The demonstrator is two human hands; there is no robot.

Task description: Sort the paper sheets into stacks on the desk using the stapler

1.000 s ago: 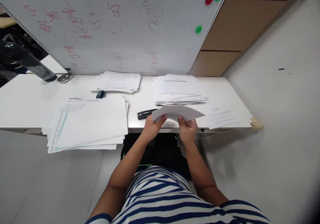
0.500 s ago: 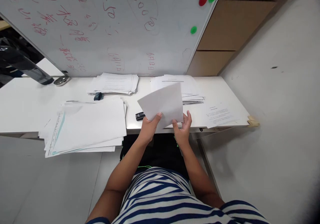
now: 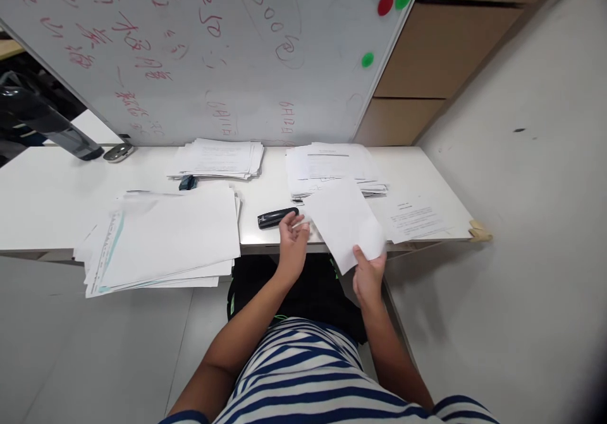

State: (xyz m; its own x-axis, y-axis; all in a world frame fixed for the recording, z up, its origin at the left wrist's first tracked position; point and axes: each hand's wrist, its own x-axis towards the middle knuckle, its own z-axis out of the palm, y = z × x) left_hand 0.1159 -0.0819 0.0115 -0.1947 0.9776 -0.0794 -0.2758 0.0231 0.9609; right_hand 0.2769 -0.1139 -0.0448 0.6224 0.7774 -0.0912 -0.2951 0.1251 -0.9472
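Note:
My right hand grips the lower right corner of a white sheet of paper, thumb on top. The sheet tilts over the desk's front edge, and its blank side faces me. My left hand is off the paper, fingers loosely bent and apart, just at the right end of a black stapler. I cannot tell whether the fingertips touch the stapler. Behind the sheet lies a stack of printed papers, partly covered by it.
On the left, a large paper pile overhangs the front edge of the white desk. Farther back are another paper stack, a small dark object, a mouse and a dark bottle. A printed sheet lies right. A whiteboard stands behind.
My left hand has let go of the paper and opened beside the stapler. My right hand has carried the sheet to the right and turned it, uncovering the stapler.

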